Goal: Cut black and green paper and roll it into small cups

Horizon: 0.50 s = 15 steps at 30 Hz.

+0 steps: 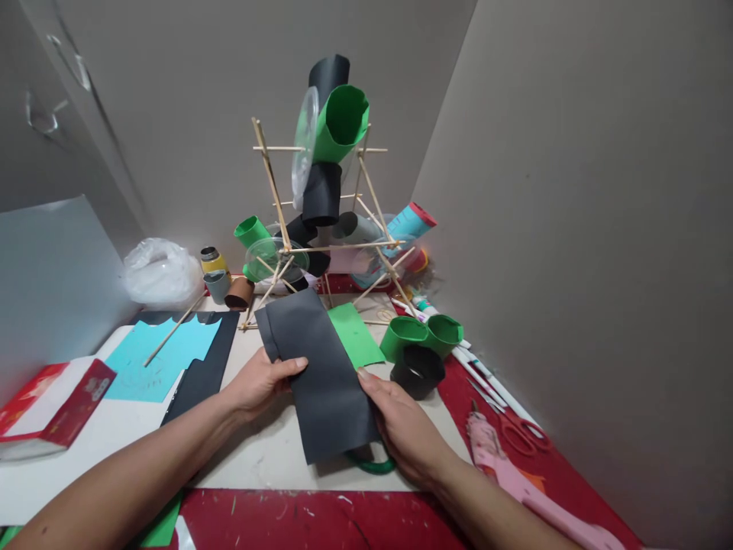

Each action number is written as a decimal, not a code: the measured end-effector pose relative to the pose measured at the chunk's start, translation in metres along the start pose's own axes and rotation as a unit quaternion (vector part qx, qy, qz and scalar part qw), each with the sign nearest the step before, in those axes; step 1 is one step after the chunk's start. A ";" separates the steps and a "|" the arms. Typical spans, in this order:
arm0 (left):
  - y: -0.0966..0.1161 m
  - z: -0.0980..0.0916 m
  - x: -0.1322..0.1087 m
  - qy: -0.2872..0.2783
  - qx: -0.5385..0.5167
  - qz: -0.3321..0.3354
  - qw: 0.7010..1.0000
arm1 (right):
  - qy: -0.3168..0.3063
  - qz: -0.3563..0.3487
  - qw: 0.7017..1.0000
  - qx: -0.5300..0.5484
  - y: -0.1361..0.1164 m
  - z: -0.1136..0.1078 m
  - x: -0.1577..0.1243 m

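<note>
A sheet of black paper point(326, 389) is held up in front of me, tilted, over a pale board point(246, 458). On its left edge my left hand point(269, 382) is closed, thumb on top and fingers underneath. My right hand point(398, 424) grips the right edge in the same way. Behind the sheet lies a green paper piece point(358, 336), partly covered. Close to my right hand stand a black paper tube point(418, 374) and two green paper tubes point(404, 336). Part of a green ring-shaped thing point(372, 464) shows under the sheet.
A stick frame point(275, 191) carrying paper tubes and clear plastic discs stands at the back. To the right lie a pink glue gun point(504, 473) and red-handled scissors point(518, 435). Blue paper point(172, 351), a stick point(172, 332) and a red box point(54, 405) are at left.
</note>
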<state>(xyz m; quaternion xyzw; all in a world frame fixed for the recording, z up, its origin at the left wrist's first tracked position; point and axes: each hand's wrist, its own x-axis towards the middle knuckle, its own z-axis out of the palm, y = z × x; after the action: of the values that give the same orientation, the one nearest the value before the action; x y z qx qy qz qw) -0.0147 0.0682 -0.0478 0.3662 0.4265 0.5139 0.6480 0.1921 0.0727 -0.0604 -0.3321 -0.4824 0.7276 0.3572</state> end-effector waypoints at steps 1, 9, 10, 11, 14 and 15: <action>0.000 -0.002 0.002 -0.005 -0.002 0.005 1.000 | -0.007 0.002 1.000 -0.005 0.001 -0.001 0.000; -0.004 -0.002 0.003 -0.013 0.000 0.037 0.999 | -0.045 0.045 0.998 -0.012 0.008 -0.004 0.001; -0.004 -0.001 0.003 -0.018 -0.006 0.034 0.999 | -0.036 0.056 0.998 -0.005 0.010 -0.003 0.002; -0.003 -0.001 0.003 -0.022 -0.013 0.029 0.999 | -0.025 0.066 0.997 -0.001 0.011 -0.003 0.003; -0.001 -0.006 0.008 -0.023 -0.023 0.011 0.999 | -0.018 0.079 0.997 -0.011 0.014 -0.004 0.004; 0.000 -0.009 0.011 -0.020 -0.022 0.003 1.000 | -0.018 0.079 0.997 -0.011 0.015 -0.005 0.005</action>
<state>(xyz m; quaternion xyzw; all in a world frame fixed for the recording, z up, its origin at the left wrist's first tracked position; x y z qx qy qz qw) -0.0220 0.0788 -0.0529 0.3637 0.4007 0.5177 0.6627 0.1905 0.0747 -0.0764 -0.3595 -0.4689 0.7544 0.2860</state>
